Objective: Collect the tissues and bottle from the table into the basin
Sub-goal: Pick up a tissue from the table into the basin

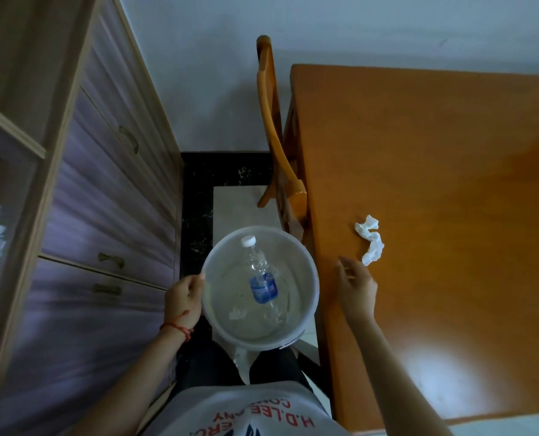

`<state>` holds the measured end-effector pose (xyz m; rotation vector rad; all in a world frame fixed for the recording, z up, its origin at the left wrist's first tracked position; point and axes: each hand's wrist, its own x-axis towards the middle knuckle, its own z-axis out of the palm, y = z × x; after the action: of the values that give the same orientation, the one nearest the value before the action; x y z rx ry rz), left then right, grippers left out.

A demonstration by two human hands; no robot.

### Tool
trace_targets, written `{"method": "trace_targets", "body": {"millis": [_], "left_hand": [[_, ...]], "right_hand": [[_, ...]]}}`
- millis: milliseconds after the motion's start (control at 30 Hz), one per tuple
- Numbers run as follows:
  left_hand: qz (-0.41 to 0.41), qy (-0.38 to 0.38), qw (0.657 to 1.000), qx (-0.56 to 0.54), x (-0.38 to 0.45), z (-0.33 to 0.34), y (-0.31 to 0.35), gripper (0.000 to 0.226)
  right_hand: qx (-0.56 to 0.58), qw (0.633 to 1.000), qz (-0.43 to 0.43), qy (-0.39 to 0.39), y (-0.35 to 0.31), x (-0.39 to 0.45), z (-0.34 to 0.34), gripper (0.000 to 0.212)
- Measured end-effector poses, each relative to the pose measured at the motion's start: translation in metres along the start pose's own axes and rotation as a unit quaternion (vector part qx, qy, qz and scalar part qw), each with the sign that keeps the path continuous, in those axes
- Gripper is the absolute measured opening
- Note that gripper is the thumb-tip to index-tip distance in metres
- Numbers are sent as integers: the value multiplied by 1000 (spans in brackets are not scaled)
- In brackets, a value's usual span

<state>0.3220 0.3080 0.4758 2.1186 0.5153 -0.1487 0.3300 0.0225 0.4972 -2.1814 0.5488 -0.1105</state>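
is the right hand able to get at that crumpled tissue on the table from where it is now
Probably yes. The right hand hovers open over the table edge, just short of the tissue, with bare wood between them. The left hand is busy holding the basin.

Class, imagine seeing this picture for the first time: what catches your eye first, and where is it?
A clear bottle with a blue label lies in the pale basin, held at its rim by the left hand. On the orange table, a crumpled white tissue sits near the edge, just beyond the open right hand.

Bottle (261, 278) in basin (313, 278), tissue (370, 240) on table (450, 152)
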Motion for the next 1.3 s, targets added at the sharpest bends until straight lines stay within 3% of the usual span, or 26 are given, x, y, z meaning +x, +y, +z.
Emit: {"method": "trace_targets", "body": {"millis": [133, 233, 433, 833, 1033, 1300], "left_hand": [[-9, -2, 1000, -2, 2, 5, 0, 31], [-16, -4, 1000, 2, 2, 6, -1, 34], [-29, 7, 1000, -2, 2, 11, -3, 40], [-36, 26, 999, -9, -1, 14, -8, 37], [-35, 26, 999, -16, -5, 14, -9, 34], [-41, 32, 998, -33, -15, 6, -9, 38]], "right_hand": [[-35, 994, -27, 98, 8, 31, -9, 25], [-57, 990, -32, 127, 14, 53, -12, 32], [-85, 992, 41, 81, 27, 78, -8, 45], [-39, 996, 31, 76, 32, 77, -8, 24], [-8, 997, -45, 65, 3, 40, 7, 19], [40, 990, -128, -48, -23, -21, 53, 17]]}}
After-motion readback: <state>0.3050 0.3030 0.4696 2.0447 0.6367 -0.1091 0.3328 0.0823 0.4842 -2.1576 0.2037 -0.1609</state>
